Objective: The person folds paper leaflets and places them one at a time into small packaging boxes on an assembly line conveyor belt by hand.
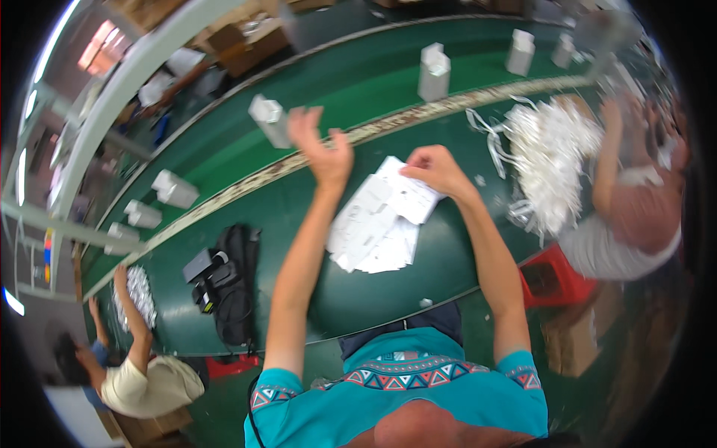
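My left hand reaches out over the pale strip along the conveyor's near edge, fingers apart and a little blurred. Just left of its fingertips stands an upright white box on the green belt; whether they touch I cannot tell. With thumb and fingers closed, my right hand pinches the upper edge of a white printed leaflet. That leaflet lies over the right side of a fanned-out pile of white leaflets on the green table, between my forearms.
More white boxes stand along the green conveyor belt. A heap of white straps lies right, by a co-worker and a red stool. Left are a black bag and another co-worker.
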The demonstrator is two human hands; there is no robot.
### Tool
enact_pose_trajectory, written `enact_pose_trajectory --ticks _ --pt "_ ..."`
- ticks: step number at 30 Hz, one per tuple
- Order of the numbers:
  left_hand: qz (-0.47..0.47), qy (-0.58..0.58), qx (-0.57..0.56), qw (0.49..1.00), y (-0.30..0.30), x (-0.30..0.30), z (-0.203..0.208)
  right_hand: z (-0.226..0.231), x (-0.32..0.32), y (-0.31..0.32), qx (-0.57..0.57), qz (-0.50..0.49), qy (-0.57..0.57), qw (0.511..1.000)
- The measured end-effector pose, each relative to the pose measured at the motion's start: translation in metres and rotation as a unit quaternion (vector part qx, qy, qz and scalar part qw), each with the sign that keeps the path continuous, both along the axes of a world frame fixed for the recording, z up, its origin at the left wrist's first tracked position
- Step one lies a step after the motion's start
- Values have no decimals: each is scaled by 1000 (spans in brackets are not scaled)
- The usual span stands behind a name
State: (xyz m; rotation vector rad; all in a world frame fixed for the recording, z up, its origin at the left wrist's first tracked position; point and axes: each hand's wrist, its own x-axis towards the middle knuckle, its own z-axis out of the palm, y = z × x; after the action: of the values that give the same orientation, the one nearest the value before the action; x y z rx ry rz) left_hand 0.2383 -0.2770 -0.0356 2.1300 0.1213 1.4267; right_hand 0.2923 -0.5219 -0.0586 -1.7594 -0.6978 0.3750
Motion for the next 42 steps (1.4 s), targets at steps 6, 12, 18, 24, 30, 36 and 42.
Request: enact_pose_trajectory --ticks 6,12,18,24,30,36,42 --pt "-199 26 -229 953 -23 11 -9 19 -5 -4 -30 3 6 1000" --pt "-370 158 -395 826 -13 9 -21 18 -12 4 -2 -4 62 998" --pt "-427 196 -395 789 0 14 -38 16 -6 4 -12 -35 60 998" --pt "-459 241 -361 775 3 15 -36 16 -6 6 -20 -48 45 998" --pt "-434 273 -360 779 -1 16 -43 21 -12 -2 -83 -30 -164 982" --pt "-443 291 -356 770 14 12 -42 19 -23 21 -54 -69 -153 984" --pt "-441 306 -334 775 7 18 -44 36 -29 15 -93 -110 -148 978"
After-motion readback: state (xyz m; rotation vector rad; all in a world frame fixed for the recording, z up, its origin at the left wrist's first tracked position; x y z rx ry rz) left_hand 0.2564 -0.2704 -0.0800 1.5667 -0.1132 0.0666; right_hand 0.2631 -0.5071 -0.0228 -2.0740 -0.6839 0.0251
